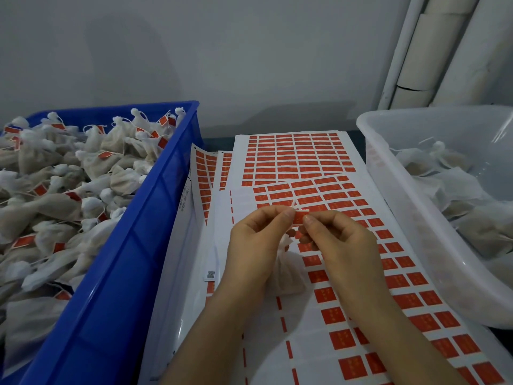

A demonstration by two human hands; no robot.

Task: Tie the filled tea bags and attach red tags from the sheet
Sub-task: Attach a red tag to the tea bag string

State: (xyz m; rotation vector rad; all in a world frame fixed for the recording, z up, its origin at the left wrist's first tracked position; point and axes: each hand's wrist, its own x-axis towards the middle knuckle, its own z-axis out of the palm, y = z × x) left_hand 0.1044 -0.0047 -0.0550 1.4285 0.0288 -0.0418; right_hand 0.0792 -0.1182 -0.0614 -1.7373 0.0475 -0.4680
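Red tag (pixel 299 215) horiz, pinched btwn L hand (pixel 256 245) & R hand (pixel 337 245) grip; tea bag (pixel 288 273) hangs neck-up.

Both hands, left hand (pixel 251 240) and right hand (pixel 337 240), pinch one red tag (pixel 299 217) above the tag sheet (pixel 361 273); a tea bag (pixel 288 276) hangs below them.

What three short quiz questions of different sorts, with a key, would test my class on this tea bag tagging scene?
1. True or false: the blue crate holds bags that already carry red tags.
2. What do both hands pinch? A) a red tag B) scissors C) a pen
3. Fill in: the tea bag hangs below the hands over the ____ of tags.

Key: 1 true. 2 A, the red tag between left hand and right hand. 3 sheet.
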